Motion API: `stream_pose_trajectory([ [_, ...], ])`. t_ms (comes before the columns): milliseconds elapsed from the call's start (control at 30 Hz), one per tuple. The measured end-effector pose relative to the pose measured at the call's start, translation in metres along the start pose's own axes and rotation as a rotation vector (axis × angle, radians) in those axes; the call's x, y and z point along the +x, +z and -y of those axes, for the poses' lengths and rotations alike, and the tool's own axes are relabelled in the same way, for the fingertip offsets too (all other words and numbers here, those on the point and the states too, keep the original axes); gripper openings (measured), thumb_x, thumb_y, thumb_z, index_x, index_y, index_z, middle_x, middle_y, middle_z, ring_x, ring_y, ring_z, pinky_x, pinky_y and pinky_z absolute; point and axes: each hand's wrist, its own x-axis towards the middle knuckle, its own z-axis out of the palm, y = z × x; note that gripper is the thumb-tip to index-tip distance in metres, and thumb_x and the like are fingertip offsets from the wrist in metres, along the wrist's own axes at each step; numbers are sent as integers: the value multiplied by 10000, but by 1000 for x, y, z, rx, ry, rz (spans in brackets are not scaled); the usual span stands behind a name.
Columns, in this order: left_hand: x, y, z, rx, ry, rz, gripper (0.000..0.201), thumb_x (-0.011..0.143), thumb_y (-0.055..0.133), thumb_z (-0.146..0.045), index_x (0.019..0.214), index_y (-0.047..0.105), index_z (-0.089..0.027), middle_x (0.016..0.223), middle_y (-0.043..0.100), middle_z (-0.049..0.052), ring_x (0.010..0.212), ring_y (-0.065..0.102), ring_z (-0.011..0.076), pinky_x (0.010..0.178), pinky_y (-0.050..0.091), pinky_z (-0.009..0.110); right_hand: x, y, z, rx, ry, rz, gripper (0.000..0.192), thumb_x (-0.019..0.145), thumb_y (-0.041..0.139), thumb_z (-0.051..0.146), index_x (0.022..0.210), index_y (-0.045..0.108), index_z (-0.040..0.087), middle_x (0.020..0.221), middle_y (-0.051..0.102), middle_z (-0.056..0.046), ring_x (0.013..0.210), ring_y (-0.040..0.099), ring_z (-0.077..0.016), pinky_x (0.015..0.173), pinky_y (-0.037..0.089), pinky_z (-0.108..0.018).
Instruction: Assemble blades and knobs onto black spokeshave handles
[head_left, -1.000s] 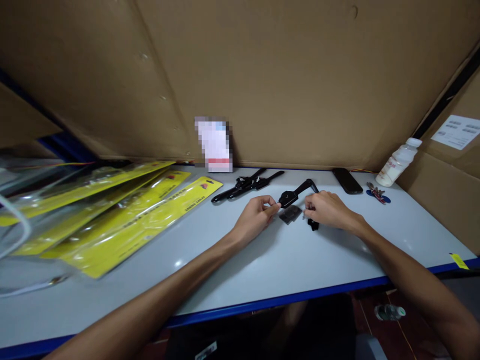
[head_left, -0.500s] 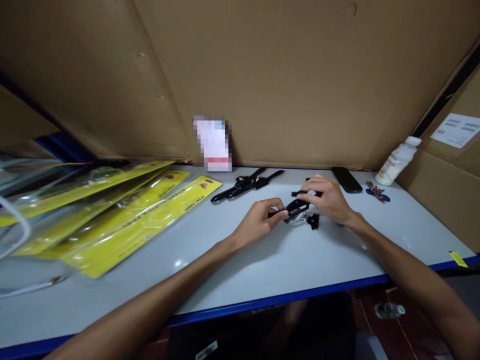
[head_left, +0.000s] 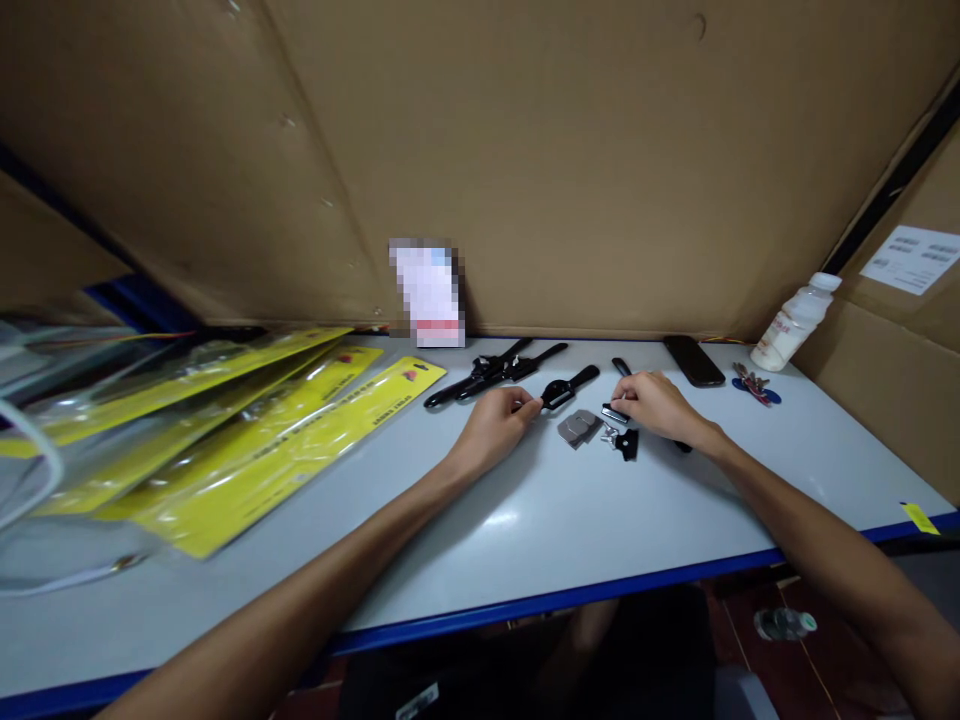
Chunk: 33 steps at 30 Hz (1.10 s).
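Observation:
My left hand (head_left: pixel 499 425) is closed around one handle of a black spokeshave (head_left: pixel 559 394), whose other handle points up and right. My right hand (head_left: pixel 656 408) pinches a small black part with a shiny edge (head_left: pixel 615 412), low over the table. Another black handled tool (head_left: pixel 620 367) lies partly hidden beneath that hand, one end showing on each side. Between my hands lie grey flat metal blades (head_left: pixel 579 428). Just right of them rests a black clamp piece with silver screws (head_left: pixel 624 442).
Two black spokeshaves (head_left: pixel 495 370) lie behind my left hand. Yellow blister packs (head_left: pixel 285 450) cover the left side. A phone (head_left: pixel 694 360), keys (head_left: pixel 754 384) and a white bottle (head_left: pixel 795 325) stand or lie at the back right. A blurred-out screen (head_left: pixel 431 295) leans on the cardboard wall.
My hands have moved apart. My left hand has drawn left with the spokeshave, uncovering the metal blades. My right hand has lowered toward the table with the small black part.

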Motion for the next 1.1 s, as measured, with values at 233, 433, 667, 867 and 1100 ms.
stream_pose_trajectory([
  [233,-14,1,-8,545,178,38,286,916,461,-318,811,700,-203,792,713,91,745,601,234,604,316,312,-5,2,10,-132,-18,-48,187,911,574,259,869,750,211,849,735,-79,774,620,-205,597,309,-295],
  [433,-5,-11,-2,906,396,-109,347,948,391,-235,1087,692,-131,1148,663,179,1098,544,319,847,411,410,-3,1,10,-101,-35,-111,219,919,533,235,869,745,214,857,727,-69,750,593,-191,590,295,-302],
  [667,11,-23,13,1138,318,-114,378,953,360,-210,1143,668,-101,1186,629,222,1067,551,368,846,396,461,-5,-1,17,-106,-33,-84,206,924,542,231,877,742,206,857,724,-63,749,578,-185,601,292,-299],
  [867,6,-19,5,1126,307,-117,320,954,396,-242,1117,623,-86,1090,671,222,1045,587,360,855,401,438,-5,0,16,-54,-61,-131,198,917,555,232,818,725,206,768,689,-27,676,537,-158,608,295,-294],
  [1100,2,-21,4,928,77,-23,386,964,393,-363,1135,580,-72,1041,712,248,938,683,371,751,451,404,-11,2,22,55,-395,2,211,875,665,300,1073,723,258,1020,676,-41,985,580,-208,828,424,-324],
])
